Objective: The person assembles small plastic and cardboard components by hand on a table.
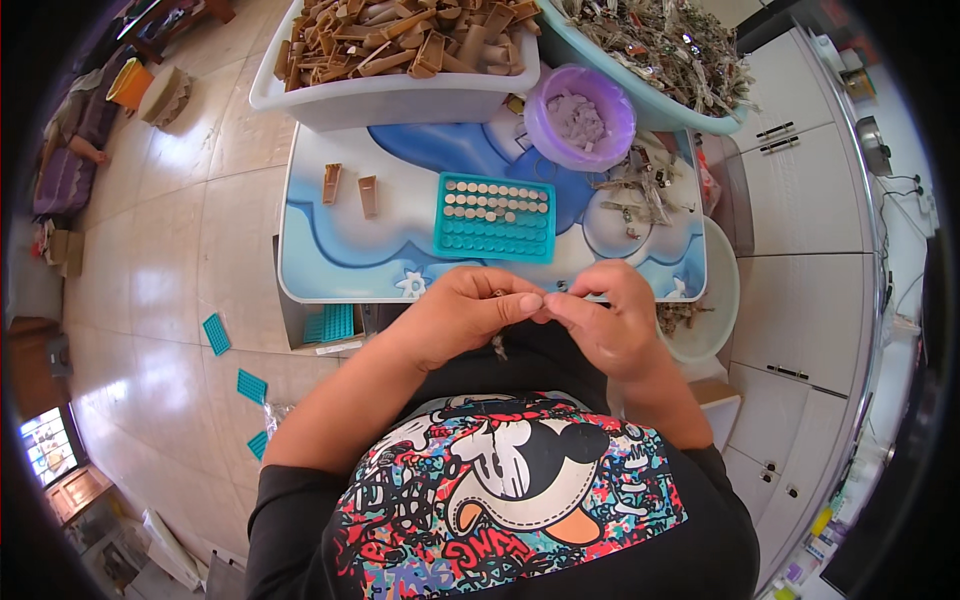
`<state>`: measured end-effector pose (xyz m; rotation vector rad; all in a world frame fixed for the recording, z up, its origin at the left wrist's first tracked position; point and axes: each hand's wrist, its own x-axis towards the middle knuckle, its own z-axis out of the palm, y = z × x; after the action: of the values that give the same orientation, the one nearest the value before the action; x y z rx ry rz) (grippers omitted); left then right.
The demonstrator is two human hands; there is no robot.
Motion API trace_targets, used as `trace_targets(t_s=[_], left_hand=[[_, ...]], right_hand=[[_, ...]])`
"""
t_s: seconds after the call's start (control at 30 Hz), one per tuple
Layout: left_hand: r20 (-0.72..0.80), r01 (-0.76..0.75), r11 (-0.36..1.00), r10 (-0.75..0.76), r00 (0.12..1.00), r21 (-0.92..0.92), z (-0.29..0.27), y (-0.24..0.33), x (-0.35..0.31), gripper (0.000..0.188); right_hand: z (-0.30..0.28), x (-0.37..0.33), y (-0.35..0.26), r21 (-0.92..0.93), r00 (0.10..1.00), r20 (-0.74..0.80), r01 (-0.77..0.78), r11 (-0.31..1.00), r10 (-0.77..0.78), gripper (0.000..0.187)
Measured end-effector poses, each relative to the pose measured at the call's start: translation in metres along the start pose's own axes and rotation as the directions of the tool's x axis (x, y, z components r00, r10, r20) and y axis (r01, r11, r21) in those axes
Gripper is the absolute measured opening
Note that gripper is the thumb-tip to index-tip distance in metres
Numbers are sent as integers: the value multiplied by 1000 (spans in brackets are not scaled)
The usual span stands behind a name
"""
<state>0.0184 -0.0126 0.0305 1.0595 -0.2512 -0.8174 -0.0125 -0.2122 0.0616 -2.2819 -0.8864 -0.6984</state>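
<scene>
My left hand (pixel 470 303) and my right hand (pixel 610 312) meet just off the table's front edge, their thumbs and fingertips pinched close together. A thin, brownish stringy piece (pixel 500 345) hangs below my left fingers. Whatever sits between the fingertips is too small to make out. Beyond them on the table lies a teal tray (pixel 495 250) with round pockets. Small silvery discs (pixel 490 188) fill its far rows, while the near pockets hold none. A tangle of stringy pieces (pixel 645 190) like the hanging one lies to the right.
A white tub (pixel 400 105) of brown plastic pieces stands at the back, beside a light-blue basin (pixel 650 100) of stringy scraps. Between them and the tray is a purple bowl (pixel 540 130). Two brown pieces (pixel 368 197) lie left. Teal trays (pixel 215 334) are on the floor.
</scene>
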Motion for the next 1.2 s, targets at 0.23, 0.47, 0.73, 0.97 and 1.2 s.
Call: trace_targets(t_s=[0.23,0.47,0.73,0.97,1.2], left_hand=[[-91,167,894,-223,970,-416,-3,-15,-9,18],[-230,76,959,-142,963,-272,-1,-10,-10,17],[-191,96,995,-95,977,-7,-5,-3,-13,16],[-169,139,990,-143,975,-34,-7,-2,-14,17],[-192,4,937,-77,978,-350,-13,-2,-15,29]], right_hand=[[31,-1,-14,308,951,-69,-266,913,300,30],[36,-3,-11,411,881,18,-438,800,473,18],[24,5,0,500,835,302,-550,669,461,8],[21,9,0,435,895,271,-443,784,355,7],[26,9,-3,385,900,179,-436,813,398,10]])
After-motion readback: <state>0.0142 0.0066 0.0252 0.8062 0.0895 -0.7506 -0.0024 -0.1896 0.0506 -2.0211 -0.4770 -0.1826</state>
